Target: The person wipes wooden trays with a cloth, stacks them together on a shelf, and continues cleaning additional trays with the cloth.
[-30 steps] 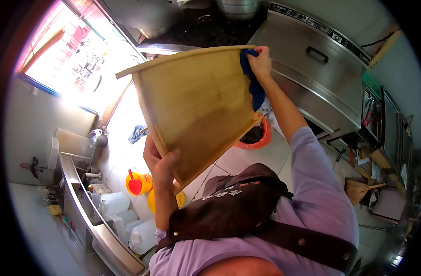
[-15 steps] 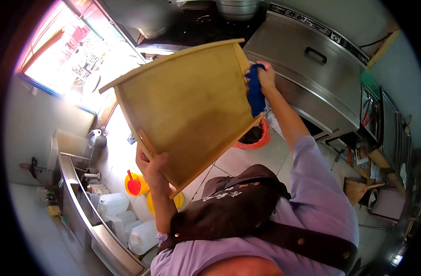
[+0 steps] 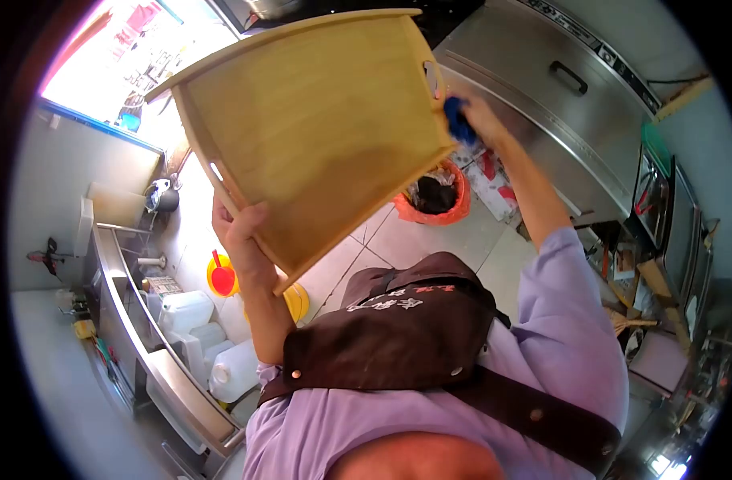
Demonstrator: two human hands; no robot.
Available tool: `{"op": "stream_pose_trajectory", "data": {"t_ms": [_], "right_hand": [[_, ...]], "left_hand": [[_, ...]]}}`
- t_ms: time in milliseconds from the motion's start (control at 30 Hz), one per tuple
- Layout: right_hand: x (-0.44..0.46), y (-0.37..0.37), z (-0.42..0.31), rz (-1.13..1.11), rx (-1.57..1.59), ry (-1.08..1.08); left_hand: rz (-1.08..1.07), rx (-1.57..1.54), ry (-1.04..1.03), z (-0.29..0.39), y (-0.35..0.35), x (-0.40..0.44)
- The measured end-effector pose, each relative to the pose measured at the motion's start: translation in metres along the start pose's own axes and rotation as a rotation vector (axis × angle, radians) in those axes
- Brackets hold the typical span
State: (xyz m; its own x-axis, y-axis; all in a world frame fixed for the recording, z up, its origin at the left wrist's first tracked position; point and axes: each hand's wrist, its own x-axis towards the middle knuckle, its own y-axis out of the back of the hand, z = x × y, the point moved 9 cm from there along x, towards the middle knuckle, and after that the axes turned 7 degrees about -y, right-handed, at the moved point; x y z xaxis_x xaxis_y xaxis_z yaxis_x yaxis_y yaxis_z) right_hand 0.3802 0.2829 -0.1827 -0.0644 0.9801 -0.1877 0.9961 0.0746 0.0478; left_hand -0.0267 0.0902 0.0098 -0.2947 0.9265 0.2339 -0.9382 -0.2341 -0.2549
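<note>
Left hand [image 3: 246,230]: grips the wooden tray [image 3: 310,112] by its left side, thumb on the face.
Right hand [image 3: 483,120]: closed on a blue cloth [image 3: 459,124] by the tray's right edge; too blurry to tell if they touch.
Trouble: one hand seems to hold the tray alone, so a hard push could make it tip or slip.
Arms: left forearm [image 3: 271,320] points up; right arm [image 3: 534,192] reaches up and out.
Tray: tilted, upper middle of the frame.
Red bin bag [image 3: 439,218]: near the middle, below it.
</note>
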Motion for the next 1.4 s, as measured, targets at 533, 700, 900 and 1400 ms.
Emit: {"op": "stream_pose_trajectory", "data": {"t_ms": [533,700,900,1400], "right_hand": [[-0.1,-0.066,-0.076,0.309,-1.024,0.688],[-0.101,-0.097,-0.062,0.283,-1.169,0.589],[-0.125,-0.169,-0.055,0.06,-1.075,0.536],[-0.179,-0.202,-0.089,0.068,-0.854,0.973]], "left_hand": [[0.007,-0.019,-0.073,0.01,0.004,0.012],[0.011,0.029,-0.122,0.02,-0.011,0.009],[-0.088,0.183,-0.105,-0.009,-0.018,0.02],[0.04,-0.056,-0.133,-0.036,0.013,0.025]]}}
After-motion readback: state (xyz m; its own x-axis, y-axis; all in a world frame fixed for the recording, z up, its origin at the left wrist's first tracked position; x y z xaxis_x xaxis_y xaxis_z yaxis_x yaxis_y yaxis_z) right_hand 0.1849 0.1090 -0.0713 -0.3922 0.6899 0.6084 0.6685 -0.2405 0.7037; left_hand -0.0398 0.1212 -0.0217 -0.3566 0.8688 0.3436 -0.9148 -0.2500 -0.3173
